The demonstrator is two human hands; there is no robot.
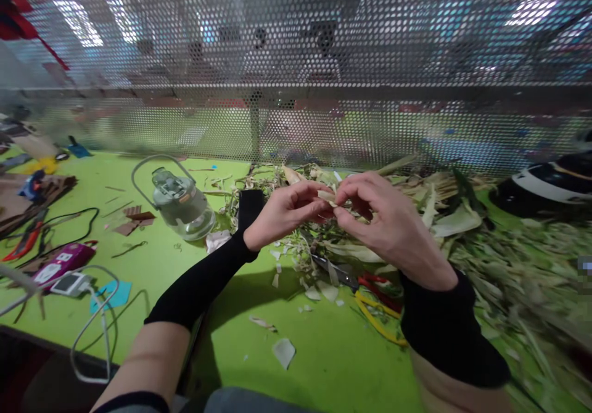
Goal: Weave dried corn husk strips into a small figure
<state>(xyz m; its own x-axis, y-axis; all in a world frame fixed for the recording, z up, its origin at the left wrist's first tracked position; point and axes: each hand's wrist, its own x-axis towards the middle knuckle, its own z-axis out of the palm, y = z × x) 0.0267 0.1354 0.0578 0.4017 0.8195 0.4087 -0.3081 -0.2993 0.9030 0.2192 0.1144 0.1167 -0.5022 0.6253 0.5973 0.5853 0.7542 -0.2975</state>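
Observation:
Between my two hands is a small pale piece of corn husk (327, 198), pinched at both ends above the middle of the table. My left hand (298, 206) holds it from the left with thumb and fingers pressed together. On the other side, the fingertips of my right hand (377, 216) close on its right end. Below the hands lie scissors (370, 308) with yellow handles, partly hidden by my right wrist, and a red-handled tool (377, 283) beside them. Cut husk scraps (283, 352) are scattered on the green tabletop (324, 376).
Dried husks (499, 277) pile up on the right. A clear water bottle (182, 203) stands left of my hands, near a black phone-like object (250, 206). A purple device (65, 264) and white cable (76, 345) lie far left. A perforated metal screen (296, 117) borders the back.

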